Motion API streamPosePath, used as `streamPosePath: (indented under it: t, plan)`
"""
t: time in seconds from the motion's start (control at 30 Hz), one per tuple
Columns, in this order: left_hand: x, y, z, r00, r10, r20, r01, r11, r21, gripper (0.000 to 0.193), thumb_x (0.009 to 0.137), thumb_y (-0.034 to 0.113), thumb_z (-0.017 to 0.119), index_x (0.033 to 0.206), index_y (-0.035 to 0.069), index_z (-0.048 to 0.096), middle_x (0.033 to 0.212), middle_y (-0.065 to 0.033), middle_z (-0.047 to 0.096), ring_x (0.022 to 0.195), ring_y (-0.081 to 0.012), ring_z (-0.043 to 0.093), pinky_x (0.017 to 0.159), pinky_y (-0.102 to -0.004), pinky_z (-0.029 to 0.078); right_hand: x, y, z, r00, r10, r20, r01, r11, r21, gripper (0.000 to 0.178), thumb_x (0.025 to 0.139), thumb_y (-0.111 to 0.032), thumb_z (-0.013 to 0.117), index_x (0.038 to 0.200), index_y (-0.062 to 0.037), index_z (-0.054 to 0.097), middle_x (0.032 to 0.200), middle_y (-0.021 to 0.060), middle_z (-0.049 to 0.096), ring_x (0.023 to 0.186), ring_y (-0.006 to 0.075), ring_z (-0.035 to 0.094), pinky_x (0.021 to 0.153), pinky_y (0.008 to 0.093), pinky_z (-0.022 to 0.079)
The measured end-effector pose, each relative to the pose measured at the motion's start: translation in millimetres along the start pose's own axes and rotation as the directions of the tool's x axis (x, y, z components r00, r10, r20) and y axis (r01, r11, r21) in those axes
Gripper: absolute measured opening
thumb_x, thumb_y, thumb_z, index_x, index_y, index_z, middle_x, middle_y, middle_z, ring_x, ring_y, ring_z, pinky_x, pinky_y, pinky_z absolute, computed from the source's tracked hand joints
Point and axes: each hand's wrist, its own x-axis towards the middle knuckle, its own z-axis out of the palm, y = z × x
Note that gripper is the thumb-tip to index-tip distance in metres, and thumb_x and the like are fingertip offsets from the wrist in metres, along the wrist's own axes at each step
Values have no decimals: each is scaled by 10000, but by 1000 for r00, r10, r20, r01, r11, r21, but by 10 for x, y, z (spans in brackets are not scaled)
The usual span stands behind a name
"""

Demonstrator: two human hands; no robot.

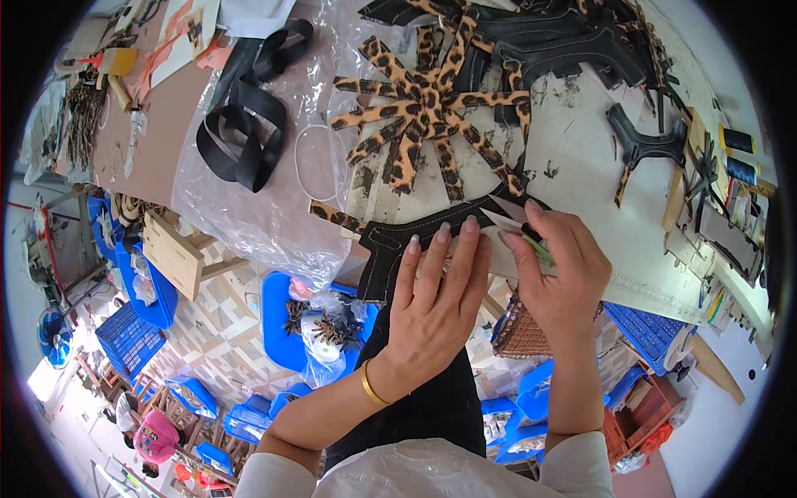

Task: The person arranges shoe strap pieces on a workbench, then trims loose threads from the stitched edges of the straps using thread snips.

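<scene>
A black stitched leather piece (383,236), shaped like a strap part with branching ends, lies along the near edge of the table. My left hand (436,307) rests on it, fingers stretched out flat and pressing it down. In my right hand (564,266) is a pair of small scissors (503,217); their pointed blades stand apart at the right end of the leather, and a bit of green handle shows between the fingers. Just beyond lie several leopard-print strips (432,104) fanned out from one centre. Another leopard-print strip (336,217) sticks out from the leather's left end.
Black webbing (241,133) lies coiled on clear plastic sheeting at the left. More black leather pieces (573,54) are heaped at the back, and a smaller one (652,143) lies to the right. Blue bins (282,324) and a wooden stool (173,256) stand below the table edge.
</scene>
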Motion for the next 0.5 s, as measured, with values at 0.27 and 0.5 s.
streamPosePath:
  t: [0.27,0.5]
  plan:
    - [11,24,45,999,23,-40,-15,985,172,329,919,185,544,1211,118,679,1469,-58,517,1336,-271,476,1115,-446,403,12,36,25,1000,-13,-17,13,1000,18,309,774,-118,802,1064,-53,718,862,53,671,730,241,670,604,336,542]
    - [13,29,42,999,11,-32,-5,984,179,320,919,186,540,1196,125,688,1462,-55,528,1325,-270,491,1118,-448,400,42,20,9,1000,0,5,0,1000,23,308,779,-120,799,1069,-57,715,866,52,668,726,240,671,597,338,540]
